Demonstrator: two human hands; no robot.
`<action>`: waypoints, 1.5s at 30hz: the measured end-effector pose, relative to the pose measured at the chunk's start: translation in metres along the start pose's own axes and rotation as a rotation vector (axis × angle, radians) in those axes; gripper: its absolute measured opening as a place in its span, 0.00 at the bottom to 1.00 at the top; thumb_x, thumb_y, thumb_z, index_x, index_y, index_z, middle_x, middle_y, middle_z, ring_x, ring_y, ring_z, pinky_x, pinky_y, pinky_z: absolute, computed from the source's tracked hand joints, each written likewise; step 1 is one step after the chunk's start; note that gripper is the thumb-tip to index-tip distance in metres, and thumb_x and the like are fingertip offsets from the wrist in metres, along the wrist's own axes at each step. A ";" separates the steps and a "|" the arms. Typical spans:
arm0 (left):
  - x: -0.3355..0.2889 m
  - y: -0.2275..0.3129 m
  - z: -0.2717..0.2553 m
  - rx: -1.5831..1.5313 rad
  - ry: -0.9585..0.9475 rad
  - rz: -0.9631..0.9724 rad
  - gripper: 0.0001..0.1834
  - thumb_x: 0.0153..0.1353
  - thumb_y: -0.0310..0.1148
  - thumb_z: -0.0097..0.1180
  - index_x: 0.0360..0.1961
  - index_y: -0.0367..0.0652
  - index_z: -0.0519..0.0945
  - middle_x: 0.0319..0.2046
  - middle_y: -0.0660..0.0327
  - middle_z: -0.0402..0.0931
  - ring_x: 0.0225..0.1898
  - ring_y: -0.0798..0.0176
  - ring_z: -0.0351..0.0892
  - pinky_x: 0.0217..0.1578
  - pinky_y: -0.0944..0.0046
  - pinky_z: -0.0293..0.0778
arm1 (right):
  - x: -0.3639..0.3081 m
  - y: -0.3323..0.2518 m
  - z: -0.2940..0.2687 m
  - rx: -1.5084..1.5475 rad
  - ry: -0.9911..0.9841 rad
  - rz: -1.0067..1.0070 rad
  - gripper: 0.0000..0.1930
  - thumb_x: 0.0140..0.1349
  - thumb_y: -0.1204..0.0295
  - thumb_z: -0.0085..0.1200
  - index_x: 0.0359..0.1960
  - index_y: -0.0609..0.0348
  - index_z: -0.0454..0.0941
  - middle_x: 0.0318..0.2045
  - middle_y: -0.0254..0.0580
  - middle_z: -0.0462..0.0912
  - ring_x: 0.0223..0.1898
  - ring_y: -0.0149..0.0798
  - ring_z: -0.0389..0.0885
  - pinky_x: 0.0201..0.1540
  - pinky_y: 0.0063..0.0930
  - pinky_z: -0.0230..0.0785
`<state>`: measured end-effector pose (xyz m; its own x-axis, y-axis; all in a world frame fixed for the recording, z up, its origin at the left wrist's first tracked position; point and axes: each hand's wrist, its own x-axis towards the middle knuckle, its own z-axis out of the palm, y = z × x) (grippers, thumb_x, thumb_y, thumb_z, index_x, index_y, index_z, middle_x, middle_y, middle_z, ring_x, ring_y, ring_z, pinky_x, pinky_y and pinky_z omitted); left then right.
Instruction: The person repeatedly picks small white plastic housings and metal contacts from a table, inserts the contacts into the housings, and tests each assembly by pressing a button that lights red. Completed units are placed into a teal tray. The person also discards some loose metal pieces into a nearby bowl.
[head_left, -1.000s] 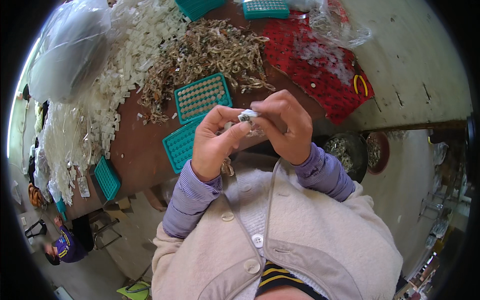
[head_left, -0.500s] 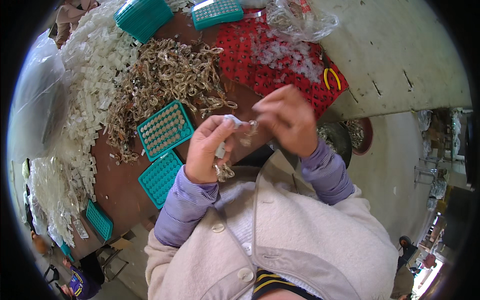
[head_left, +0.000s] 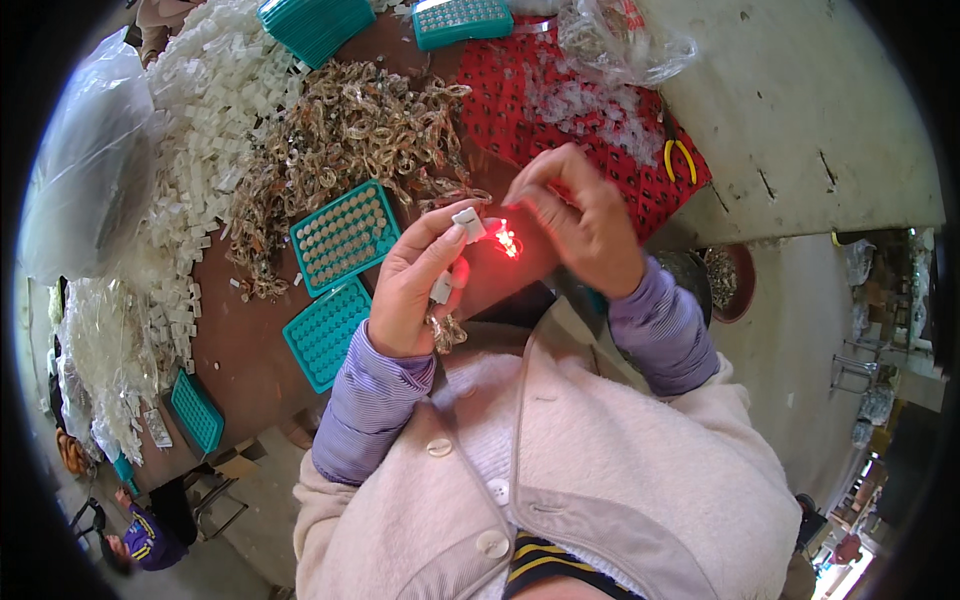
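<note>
Pinched between the thumb and fingers of my left hand (head_left: 402, 300) is a small white battery box (head_left: 467, 224) with a little bundle of string lights (head_left: 509, 241) glowing red. A second white box (head_left: 441, 288) sits lower in that hand, with an unlit wire coil (head_left: 447, 334) hanging below it. Just right of the lights, my right hand (head_left: 592, 235) is raised with fingers curled and thumb drawn in; whether something small is between them is hidden. Left of my hands lie a teal tray of round button cells (head_left: 346, 240) and another teal tray with bare pockets (head_left: 328, 335).
Beyond the trays, wire-light coils (head_left: 350, 125) are heaped beside a large pile of white boxes (head_left: 205, 150). Stacked teal trays (head_left: 318, 25) stand at the back. A red cloth (head_left: 500, 100) bears clear plastic bits and yellow-handled pliers (head_left: 680, 162). A basin (head_left: 735, 282) stands at right.
The string lights at my left hand have gone from unlit to glowing red. My right hand has shifted slightly right and down. The view has moved a little.
</note>
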<state>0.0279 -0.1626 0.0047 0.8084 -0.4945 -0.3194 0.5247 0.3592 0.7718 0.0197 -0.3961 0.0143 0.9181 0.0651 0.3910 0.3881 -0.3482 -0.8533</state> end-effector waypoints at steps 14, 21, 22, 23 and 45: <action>-0.035 0.000 -0.023 0.023 -0.106 0.020 0.09 0.77 0.34 0.63 0.50 0.40 0.84 0.28 0.68 0.82 0.20 0.81 0.69 0.19 0.78 0.59 | -0.023 -0.037 0.050 0.093 -0.095 -0.112 0.08 0.63 0.79 0.66 0.35 0.59 0.77 0.40 0.42 0.81 0.41 0.44 0.82 0.47 0.38 0.72; -0.046 0.004 -0.036 -0.166 0.007 -0.004 0.21 0.81 0.51 0.53 0.46 0.43 0.83 0.29 0.64 0.81 0.18 0.77 0.68 0.16 0.75 0.60 | -0.006 -0.013 0.063 0.216 0.001 -0.025 0.07 0.58 0.76 0.72 0.35 0.60 0.84 0.40 0.38 0.81 0.43 0.37 0.82 0.48 0.34 0.73; -0.043 0.010 -0.042 -0.109 -0.039 0.040 0.29 0.82 0.58 0.43 0.45 0.41 0.82 0.35 0.57 0.82 0.21 0.73 0.71 0.16 0.73 0.64 | 0.003 -0.006 0.062 0.145 0.050 -0.020 0.08 0.57 0.75 0.72 0.35 0.59 0.85 0.40 0.38 0.81 0.43 0.38 0.82 0.48 0.35 0.73; -0.042 0.013 -0.044 -0.238 -0.079 0.088 0.30 0.82 0.58 0.41 0.44 0.41 0.81 0.37 0.55 0.82 0.23 0.72 0.72 0.16 0.73 0.65 | 0.010 0.001 0.062 -0.046 0.050 -0.090 0.08 0.57 0.74 0.73 0.35 0.58 0.86 0.39 0.39 0.81 0.43 0.40 0.82 0.48 0.37 0.73; -0.054 0.025 -0.042 0.393 0.290 0.435 0.11 0.69 0.27 0.72 0.50 0.39 0.85 0.39 0.67 0.85 0.39 0.78 0.80 0.39 0.75 0.76 | 0.023 -0.022 0.107 -0.042 -0.023 -0.485 0.20 0.50 0.75 0.76 0.46 0.57 0.85 0.42 0.42 0.87 0.45 0.47 0.85 0.56 0.43 0.76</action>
<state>0.0081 -0.0934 0.0182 0.9929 -0.1158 -0.0256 0.0412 0.1346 0.9900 0.0410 -0.2865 0.0053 0.6337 0.2498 0.7321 0.7687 -0.3099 -0.5596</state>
